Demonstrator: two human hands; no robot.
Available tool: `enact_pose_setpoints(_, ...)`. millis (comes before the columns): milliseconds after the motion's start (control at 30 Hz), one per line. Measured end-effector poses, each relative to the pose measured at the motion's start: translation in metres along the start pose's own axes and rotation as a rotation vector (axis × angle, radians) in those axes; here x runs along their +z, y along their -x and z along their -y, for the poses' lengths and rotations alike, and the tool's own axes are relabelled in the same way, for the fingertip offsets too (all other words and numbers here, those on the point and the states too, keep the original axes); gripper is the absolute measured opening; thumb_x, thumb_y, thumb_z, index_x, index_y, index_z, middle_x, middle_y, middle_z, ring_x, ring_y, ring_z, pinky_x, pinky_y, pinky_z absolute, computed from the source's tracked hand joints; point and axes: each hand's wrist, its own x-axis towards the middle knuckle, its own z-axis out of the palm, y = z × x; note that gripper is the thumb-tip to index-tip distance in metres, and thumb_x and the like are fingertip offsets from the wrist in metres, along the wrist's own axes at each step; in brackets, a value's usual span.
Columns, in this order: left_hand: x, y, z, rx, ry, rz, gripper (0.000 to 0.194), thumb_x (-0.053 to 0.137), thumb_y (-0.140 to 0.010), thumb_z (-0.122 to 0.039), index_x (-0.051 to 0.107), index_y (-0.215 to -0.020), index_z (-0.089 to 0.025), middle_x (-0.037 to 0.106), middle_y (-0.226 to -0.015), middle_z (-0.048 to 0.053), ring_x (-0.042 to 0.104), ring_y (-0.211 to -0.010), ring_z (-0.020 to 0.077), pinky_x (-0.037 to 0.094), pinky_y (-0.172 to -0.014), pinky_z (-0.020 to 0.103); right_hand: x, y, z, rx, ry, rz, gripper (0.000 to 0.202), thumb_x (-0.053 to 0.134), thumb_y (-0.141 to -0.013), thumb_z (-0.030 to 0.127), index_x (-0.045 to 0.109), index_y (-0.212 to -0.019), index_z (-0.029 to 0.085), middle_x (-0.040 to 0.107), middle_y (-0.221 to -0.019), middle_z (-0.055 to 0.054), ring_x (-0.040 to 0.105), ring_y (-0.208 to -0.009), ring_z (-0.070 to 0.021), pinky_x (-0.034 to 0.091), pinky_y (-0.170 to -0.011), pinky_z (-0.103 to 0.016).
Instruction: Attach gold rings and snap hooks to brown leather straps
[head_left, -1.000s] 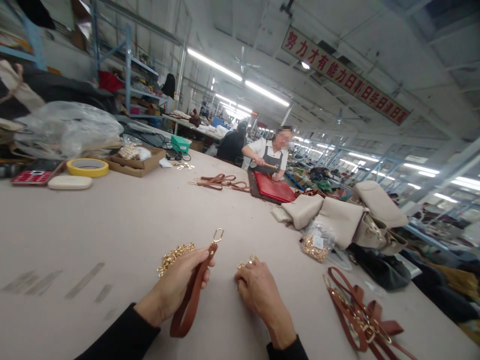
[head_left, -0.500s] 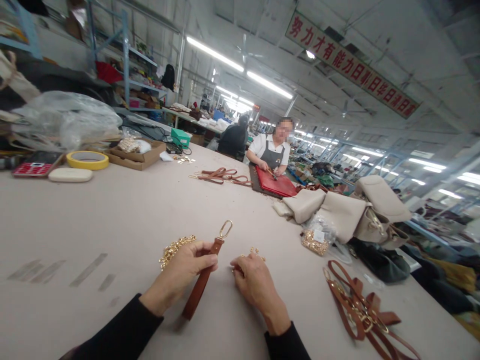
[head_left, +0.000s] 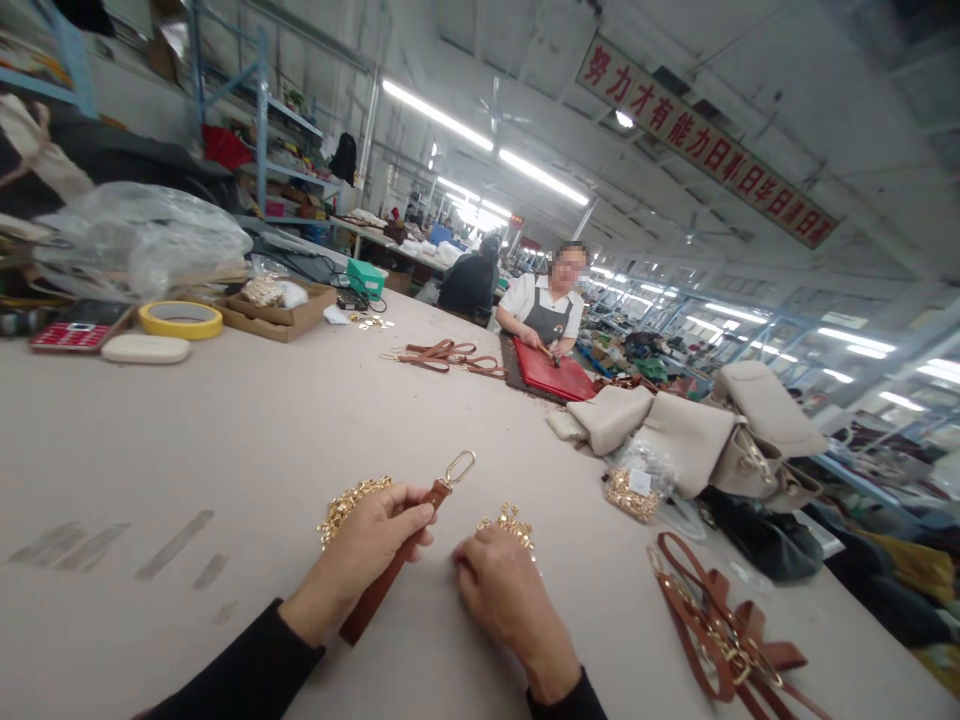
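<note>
My left hand [head_left: 379, 545] is closed around a brown leather strap [head_left: 382, 597], thumb on top. A gold oval ring [head_left: 460, 466] at the strap's upper end points up and right, and the lower end hangs toward me. Right behind that hand lies a heap of gold metal fittings [head_left: 352, 503]. My right hand [head_left: 510, 585] rests low over the table, fingers curled down and together, so whatever they pinch is hidden. Just beyond its knuckles is a smaller group of small gold pieces [head_left: 511, 520], partly covered by the hand.
Brown straps with gold rings [head_left: 724, 640] lie at right. Behind them are beige bags [head_left: 690, 435] and a bag of gold fittings [head_left: 634, 490]. Yellow tape [head_left: 181, 320] and a cardboard box [head_left: 281, 318] are at left. Across the table [head_left: 247, 430], a co-worker [head_left: 551, 310] works over a red panel [head_left: 555, 375].
The strap has tilted more to the right, its ring shifting right and slightly down. My right hand has turned and moved a little, showing more of the gold pieces behind it.
</note>
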Motion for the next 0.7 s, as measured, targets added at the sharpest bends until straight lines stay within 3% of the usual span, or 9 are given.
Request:
enact_pose_setpoints(267,-0.001,-0.008,0.015,0.045,-0.169,-0.001,0.034,0.061,-0.071,-0.051,0.057,-0.077,-0.017,0.051,-0.047,-0.006,0.037,-0.039,0.0083,0.022,-0.042,0.019,0.013,-0.007,0.017,0.017,0.224,0.045,0.02,0.053,-0.078,0.008,0.071,-0.086,0.013,0.07,-0.086,-0.013,0.062,-0.088,-0.0267,0.042,-0.083,-0.037)
enact_pose_setpoints(433,-0.007,-0.019,0.034,0.128,-0.17,-0.003,0.036,0.062,-0.074,-0.053,0.057,-0.074,-0.017,0.04,-0.043,-0.008,0.031,-0.039,0.0077,0.018,-0.041,0.019,0.018,-0.012,0.019,0.092,0.221,0.068,0.02,0.057,-0.074,0.008,0.071,-0.088,0.011,0.07,-0.089,-0.016,0.063,-0.09,-0.0291,0.045,-0.081,-0.038)
enact_pose_setpoints(700,-0.011,-0.025,0.04,0.127,-0.17,0.024,0.04,0.064,-0.072,-0.052,0.066,-0.087,-0.015,0.044,-0.054,-0.006,0.031,-0.042,0.0072,0.021,-0.04,0.019,0.016,-0.011,0.014,0.251,0.175,0.065,0.026,0.052,-0.08,0.005,0.073,-0.091,0.015,0.071,-0.094,-0.013,0.065,-0.095,-0.0296,0.046,-0.081,-0.037)
